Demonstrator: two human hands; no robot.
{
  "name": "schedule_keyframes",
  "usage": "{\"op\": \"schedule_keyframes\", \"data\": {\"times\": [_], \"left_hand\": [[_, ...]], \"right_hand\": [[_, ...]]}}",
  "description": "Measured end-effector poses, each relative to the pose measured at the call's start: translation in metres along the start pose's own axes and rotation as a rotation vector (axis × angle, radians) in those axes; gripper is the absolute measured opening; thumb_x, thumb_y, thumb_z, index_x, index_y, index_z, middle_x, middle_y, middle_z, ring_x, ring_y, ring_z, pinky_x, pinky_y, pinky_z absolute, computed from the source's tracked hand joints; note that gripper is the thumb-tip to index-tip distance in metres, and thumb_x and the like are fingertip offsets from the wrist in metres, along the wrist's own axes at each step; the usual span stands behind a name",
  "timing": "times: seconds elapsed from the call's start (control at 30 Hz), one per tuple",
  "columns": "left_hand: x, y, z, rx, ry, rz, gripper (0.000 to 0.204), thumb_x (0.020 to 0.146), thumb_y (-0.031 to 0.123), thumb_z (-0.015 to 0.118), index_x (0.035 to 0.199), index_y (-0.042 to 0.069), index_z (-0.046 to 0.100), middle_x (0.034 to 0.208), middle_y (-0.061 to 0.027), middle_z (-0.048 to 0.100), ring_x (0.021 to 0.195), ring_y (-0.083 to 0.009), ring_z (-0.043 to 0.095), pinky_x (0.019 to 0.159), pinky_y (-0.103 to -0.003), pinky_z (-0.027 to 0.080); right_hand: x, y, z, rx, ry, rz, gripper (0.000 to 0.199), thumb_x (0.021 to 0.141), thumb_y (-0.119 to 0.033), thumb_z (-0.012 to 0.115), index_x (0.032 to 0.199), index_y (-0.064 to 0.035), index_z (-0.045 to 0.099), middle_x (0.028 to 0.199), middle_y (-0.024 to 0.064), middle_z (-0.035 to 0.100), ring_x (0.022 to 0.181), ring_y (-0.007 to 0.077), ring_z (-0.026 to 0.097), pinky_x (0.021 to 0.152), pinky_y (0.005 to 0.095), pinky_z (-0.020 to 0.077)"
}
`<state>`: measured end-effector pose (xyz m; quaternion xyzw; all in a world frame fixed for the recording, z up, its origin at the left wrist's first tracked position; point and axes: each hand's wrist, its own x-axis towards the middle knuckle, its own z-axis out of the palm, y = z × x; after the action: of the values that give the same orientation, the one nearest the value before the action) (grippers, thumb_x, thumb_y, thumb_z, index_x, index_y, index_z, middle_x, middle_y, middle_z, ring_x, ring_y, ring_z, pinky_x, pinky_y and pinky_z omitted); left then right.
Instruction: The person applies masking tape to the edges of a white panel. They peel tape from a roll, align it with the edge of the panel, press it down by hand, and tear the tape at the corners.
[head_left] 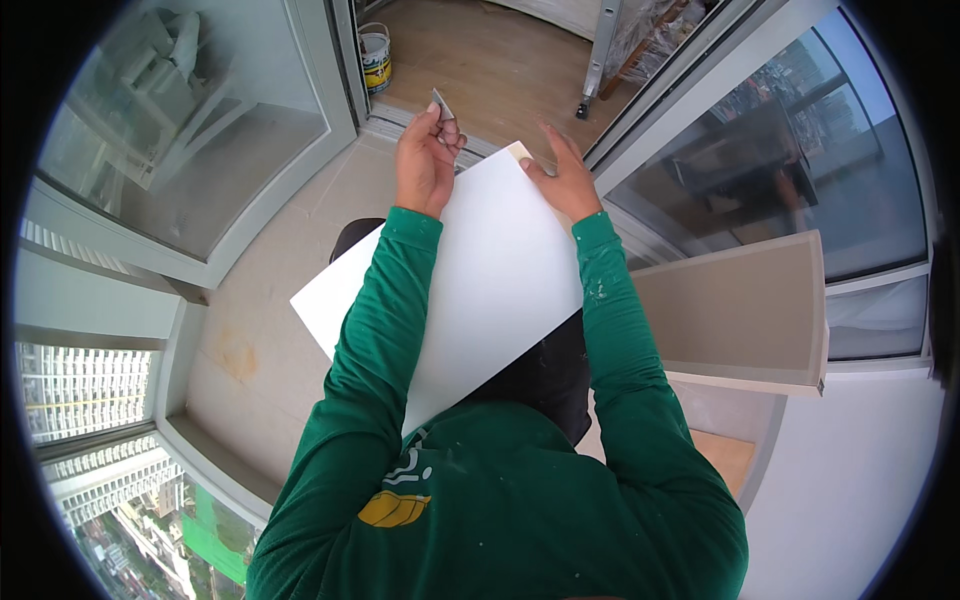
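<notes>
A white rectangular panel (pixel 510 260) lies slanted across my lap, its far corner pointing toward the doorway. Past its far left edge, my left hand (pixel 427 165) is raised with the fingers curled around a small flat grey piece (pixel 443 104). That piece has a pointed tip; I cannot tell whether it is a blade or a folded sheet. My right hand (pixel 565 178) is at the panel's far right corner, its thumb touching the edge beside a pale yellowish strip (pixel 519 151). The fingers of this hand stretch out beyond the edge, apart from the thumb.
A paint can (pixel 375 60) stands on the wooden floor beyond the door track. A metal ladder leg (pixel 597 65) is farther right. At my right, a beige-faced panel (pixel 735 310) leans by the sliding glass door (pixel 760 150). An open glass door panel (pixel 220 130) is at the left.
</notes>
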<state>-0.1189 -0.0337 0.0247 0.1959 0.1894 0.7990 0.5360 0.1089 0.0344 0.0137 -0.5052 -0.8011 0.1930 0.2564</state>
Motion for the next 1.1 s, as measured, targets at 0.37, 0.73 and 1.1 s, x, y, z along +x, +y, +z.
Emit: {"op": "schedule_keyframes", "data": {"times": [0.37, 0.73, 1.1], "left_hand": [[-0.006, -0.005, 0.011, 0.202, 0.047, -0.034, 0.016, 0.106, 0.018, 0.064, 0.096, 0.006, 0.066, 0.083, -0.0019, 0.063, 0.078, -0.0134, 0.056, 0.077, -0.031, 0.047], [-0.006, -0.001, 0.008, 0.210, 0.077, -0.050, 0.015, 0.106, 0.018, 0.064, 0.096, 0.006, 0.066, 0.084, -0.0018, 0.064, 0.078, -0.0127, 0.056, 0.075, -0.031, 0.046], [-0.004, -0.004, 0.008, 0.225, 0.071, -0.047, 0.019, 0.105, 0.020, 0.065, 0.092, 0.006, 0.067, 0.082, -0.0015, 0.062, 0.077, -0.0131, 0.052, 0.076, -0.032, 0.045]], "right_hand": [[0.003, 0.000, -0.012, 0.537, -0.060, 0.057, 0.077, 0.092, -0.010, 0.081, 0.159, -0.0058, 0.045, 0.133, 0.0199, 0.070, 0.107, 0.0204, 0.070, 0.095, 0.0326, 0.0561], [0.017, -0.010, -0.008, 0.668, -0.235, 0.203, 0.072, 0.088, -0.002, 0.080, 0.154, -0.0073, 0.052, 0.118, 0.0199, 0.075, 0.102, 0.0209, 0.071, 0.091, 0.0330, 0.0566], [0.018, -0.004, -0.001, 0.789, -0.189, 0.215, 0.063, 0.091, -0.006, 0.076, 0.151, -0.0076, 0.056, 0.116, 0.0186, 0.076, 0.100, 0.0199, 0.071, 0.090, 0.0315, 0.0559]]}}
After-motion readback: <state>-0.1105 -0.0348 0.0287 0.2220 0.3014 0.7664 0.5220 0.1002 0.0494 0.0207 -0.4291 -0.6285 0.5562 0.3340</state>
